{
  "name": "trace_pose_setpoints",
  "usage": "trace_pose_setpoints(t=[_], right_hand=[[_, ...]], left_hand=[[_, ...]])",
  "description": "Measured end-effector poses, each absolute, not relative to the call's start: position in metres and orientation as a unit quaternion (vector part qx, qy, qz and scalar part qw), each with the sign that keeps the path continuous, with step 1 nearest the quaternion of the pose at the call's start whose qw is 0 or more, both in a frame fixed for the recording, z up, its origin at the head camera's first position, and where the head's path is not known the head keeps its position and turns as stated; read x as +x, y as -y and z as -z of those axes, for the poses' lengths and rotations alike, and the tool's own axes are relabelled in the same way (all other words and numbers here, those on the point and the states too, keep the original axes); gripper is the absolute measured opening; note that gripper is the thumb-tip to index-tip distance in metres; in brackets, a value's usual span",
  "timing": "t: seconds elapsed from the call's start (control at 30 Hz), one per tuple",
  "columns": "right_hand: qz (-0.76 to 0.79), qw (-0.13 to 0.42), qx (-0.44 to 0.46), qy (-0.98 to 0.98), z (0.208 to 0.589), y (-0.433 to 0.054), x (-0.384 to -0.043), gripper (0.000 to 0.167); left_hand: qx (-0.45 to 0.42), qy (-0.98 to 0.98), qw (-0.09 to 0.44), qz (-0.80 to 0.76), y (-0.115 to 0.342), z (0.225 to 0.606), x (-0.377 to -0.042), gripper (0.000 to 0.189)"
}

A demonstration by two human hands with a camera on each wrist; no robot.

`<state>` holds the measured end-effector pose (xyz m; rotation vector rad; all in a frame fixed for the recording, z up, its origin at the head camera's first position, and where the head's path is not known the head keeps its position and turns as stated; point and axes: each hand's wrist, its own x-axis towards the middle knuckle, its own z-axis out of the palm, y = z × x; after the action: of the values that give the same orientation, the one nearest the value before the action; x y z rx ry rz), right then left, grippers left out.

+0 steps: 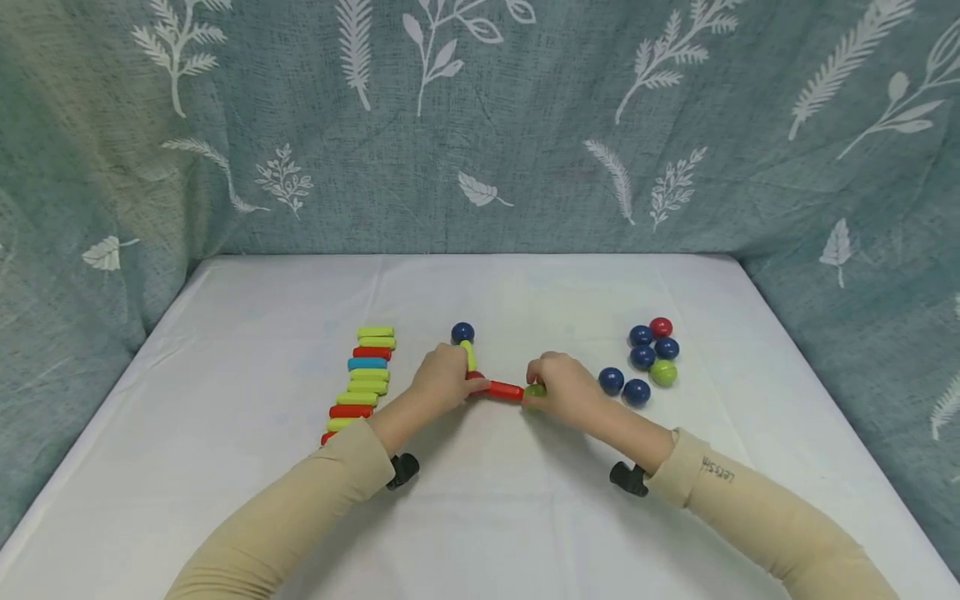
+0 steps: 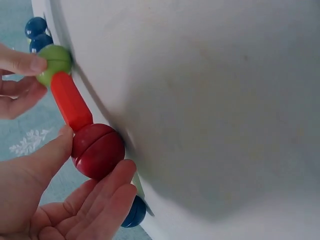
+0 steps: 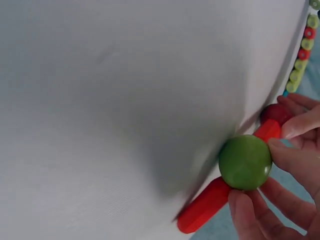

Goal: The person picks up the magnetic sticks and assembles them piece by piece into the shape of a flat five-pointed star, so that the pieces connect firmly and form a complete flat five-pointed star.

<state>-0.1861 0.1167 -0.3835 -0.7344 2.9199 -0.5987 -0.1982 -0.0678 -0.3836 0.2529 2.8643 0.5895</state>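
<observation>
My left hand (image 1: pixel 441 379) grips a dark red ball (image 2: pixel 98 151) between thumb and fingers. From that ball a red rod (image 1: pixel 506 391) runs to a green ball (image 3: pixel 245 162), pinched by my right hand (image 1: pixel 567 390). A second red rod (image 3: pixel 204 206) sticks out on the green ball's other side in the right wrist view; in the head view my right hand hides it. Behind my left hand, a yellow-green rod (image 1: pixel 468 356) leads from the red ball up to a dark blue ball (image 1: pixel 462 332).
At left, several red, yellow-green and blue rods (image 1: pixel 368 375) lie in a column, partly behind my left sleeve. Right of my right hand are several loose balls: dark blue (image 1: pixel 642 357), one red (image 1: pixel 661 327) and one green (image 1: pixel 663 372). A white cloth (image 1: pixel 480 533) covers the table.
</observation>
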Motion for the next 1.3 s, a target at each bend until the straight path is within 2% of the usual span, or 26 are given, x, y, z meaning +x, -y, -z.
trace_pose_setpoints(t=[0.13,0.37,0.63,0.87,1.13,1.3], right_hand=[[0.220,0.030,-0.219,-0.950,0.387,-0.124,-0.192,0.020],[0.278,0.048,-0.174,-0.943,0.392,-0.135,-0.200,0.023],[0.330,0.029,-0.157,-0.930,0.398,-0.141,-0.202,0.023],[0.354,0.011,-0.152,-0.923,0.403,-0.143,-0.201,0.019],[0.333,0.009,-0.154,-0.930,0.405,-0.141,-0.202,0.016],[0.326,0.000,-0.155,-0.933,0.406,-0.141,-0.202,0.017]], left_hand=[[0.092,-0.972,0.098,-0.191,0.064,0.380,-0.196,0.034],[0.102,-0.971,0.131,-0.171,0.070,0.368,-0.200,0.026],[0.156,-0.968,0.150,-0.129,0.127,0.345,-0.232,0.031],[0.089,-0.976,0.150,-0.129,0.175,0.350,-0.253,0.035],[0.059,-0.970,0.189,-0.139,0.190,0.362,-0.260,0.036],[0.056,-0.974,0.178,-0.124,0.192,0.368,-0.260,0.036]])
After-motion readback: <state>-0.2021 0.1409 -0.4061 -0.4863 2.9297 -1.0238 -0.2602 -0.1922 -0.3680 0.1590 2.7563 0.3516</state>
